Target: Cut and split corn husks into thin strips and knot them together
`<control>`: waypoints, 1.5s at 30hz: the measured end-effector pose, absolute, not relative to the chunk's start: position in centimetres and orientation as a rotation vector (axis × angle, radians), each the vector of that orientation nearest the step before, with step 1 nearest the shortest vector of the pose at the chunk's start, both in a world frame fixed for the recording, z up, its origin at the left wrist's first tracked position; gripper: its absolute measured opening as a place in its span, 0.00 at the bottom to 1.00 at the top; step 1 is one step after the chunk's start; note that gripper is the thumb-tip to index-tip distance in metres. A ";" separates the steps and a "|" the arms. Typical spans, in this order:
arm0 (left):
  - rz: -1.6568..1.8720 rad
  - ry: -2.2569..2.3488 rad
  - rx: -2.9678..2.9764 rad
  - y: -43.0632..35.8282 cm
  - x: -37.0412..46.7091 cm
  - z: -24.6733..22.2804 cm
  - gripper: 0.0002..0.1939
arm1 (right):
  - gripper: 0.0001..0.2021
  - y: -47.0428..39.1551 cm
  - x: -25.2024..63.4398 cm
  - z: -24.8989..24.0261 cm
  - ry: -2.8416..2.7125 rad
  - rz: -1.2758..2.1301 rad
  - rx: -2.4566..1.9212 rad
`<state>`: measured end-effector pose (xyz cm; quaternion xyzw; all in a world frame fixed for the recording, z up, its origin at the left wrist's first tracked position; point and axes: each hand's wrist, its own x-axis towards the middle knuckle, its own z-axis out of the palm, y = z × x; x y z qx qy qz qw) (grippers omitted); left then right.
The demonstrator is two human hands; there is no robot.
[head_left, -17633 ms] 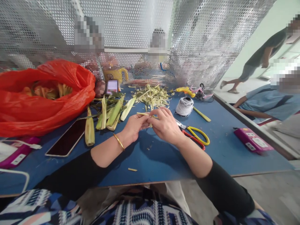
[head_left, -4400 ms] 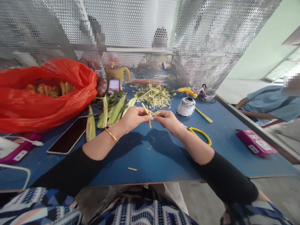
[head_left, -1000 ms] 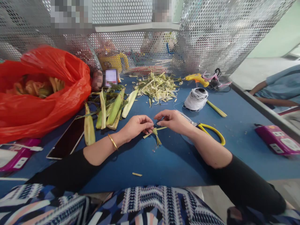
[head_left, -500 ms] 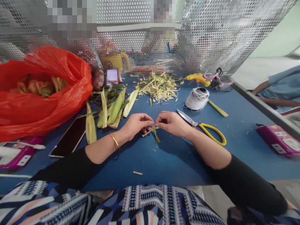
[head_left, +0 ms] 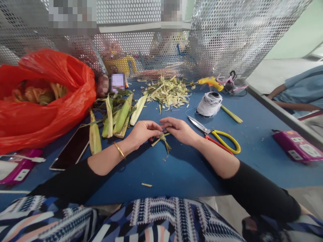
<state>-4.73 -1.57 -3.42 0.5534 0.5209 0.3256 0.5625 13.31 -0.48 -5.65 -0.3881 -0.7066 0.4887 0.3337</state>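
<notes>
My left hand point(head_left: 143, 133), with a gold bangle at the wrist, pinches a small knotted piece of corn husk strips point(head_left: 165, 143) over the middle of the blue table. Fine thread shows at its fingertips. My right hand point(head_left: 180, 129) meets it from the right, its fingers close together at the top of the knotted piece. Whatever its fingertips grip is too small to make out. Just right of that hand lie scissors point(head_left: 214, 134) with yellow and red handles, blades apart. Behind them stands a spool of white thread point(head_left: 209, 105).
Corn husks point(head_left: 123, 116) and a phone point(head_left: 72, 148) lie left, beside a red plastic bag point(head_left: 75, 97). Husk shreds point(head_left: 168, 92) are heaped at the back, near a yellow glue gun point(head_left: 210, 82). Purple power strips point(head_left: 299, 144) sit at both sides. Beyond the right edge is another person's arm point(head_left: 290, 101).
My right hand's fingers have stretched out and over toward my left fingertips. My left hand keeps its pinch on the knotted husk piece. The whole view has shifted slightly.
</notes>
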 end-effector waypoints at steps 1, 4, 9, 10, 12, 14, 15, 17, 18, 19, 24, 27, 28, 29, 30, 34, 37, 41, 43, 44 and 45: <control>0.771 1.245 1.330 -1.5 -4.8 -3.4 0.07 | 0.21 -0.5 13.2 -5.8 -1.878 1.255 -1.014; 0.783 1.277 1.397 -1.4 -4.9 -3.3 0.06 | 0.25 -0.6 13.1 -5.9 -1.938 1.165 -1.013; 0.752 1.217 1.443 -1.4 -4.8 -3.4 0.04 | 0.25 -0.5 13.0 -5.8 -1.931 1.124 -1.035; 0.755 1.208 1.472 -1.4 -4.8 -3.5 0.03 | 0.24 -0.6 13.0 -5.8 -1.950 1.123 -1.042; 0.767 1.206 1.542 -1.2 -5.0 -3.8 0.03 | 0.24 -0.7 13.0 -5.6 -2.018 1.090 -1.075; 0.774 1.223 1.598 -1.1 -5.1 -4.0 0.03 | 0.24 -0.9 13.0 -5.4 -2.099 1.003 -1.128; 0.780 1.233 1.620 -1.0 -5.2 -4.1 0.03 | 0.24 -1.0 12.9 -5.3 -2.133 0.955 -1.154; 0.796 1.254 1.672 -0.9 -5.3 -4.3 0.03 | 0.23 -1.2 12.8 -5.2 -2.175 0.876 -1.197; 0.807 1.265 1.708 -1.0 -5.3 -4.3 0.02 | 0.22 -1.3 12.7 -5.1 -2.181 0.848 -1.214; 0.816 1.279 1.749 -1.1 -5.3 -4.2 0.02 | 0.22 -1.4 12.7 -5.1 -2.180 0.831 -1.228; 0.780 1.370 1.977 -1.9 -5.1 -3.6 0.06 | 0.23 -1.5 12.3 -5.3 -2.115 0.828 -1.265; 0.722 1.375 2.053 -2.0 -5.2 -3.4 0.06 | 0.24 -1.6 12.2 -5.4 -2.084 0.853 -1.282; 0.709 1.376 2.066 -2.0 -5.2 -3.4 0.06 | 0.24 -1.6 12.2 -5.4 -2.080 0.862 -1.285; 0.700 1.376 2.083 -1.9 -5.3 -3.4 0.07 | 0.24 -1.6 12.2 -5.4 -2.078 0.870 -1.284; 0.698 1.381 2.110 -1.9 -5.3 -3.5 0.07 | 0.24 -1.6 12.2 -5.4 -2.077 0.875 -1.282; 0.680 1.418 2.400 -1.9 -5.4 -3.9 0.07 | 0.24 -1.6 12.1 -5.3 -2.058 0.868 -1.292; 0.640 1.401 2.643 -2.1 -5.4 -4.3 0.10 | 0.23 -1.6 12.1 -5.2 -2.027 0.871 -1.320; 0.770 1.347 2.814 -2.2 -5.4 -4.7 0.11 | 0.16 -1.4 12.3 -5.3 -2.010 0.905 -1.257; 0.881 1.317 2.856 -2.1 -5.4 -4.9 0.11 | 0.15 -1.2 12.5 -5.5 -1.986 0.910 -1.208; 0.930 1.297 2.870 -2.0 -5.4 -5.0 0.11 | 0.15 -1.1 12.6 -5.6 -1.966 0.915 -1.191; 0.972 1.272 2.883 -2.0 -5.4 -5.1 0.11 | 0.14 -0.9 12.6 -5.7 -1.943 0.926 -1.178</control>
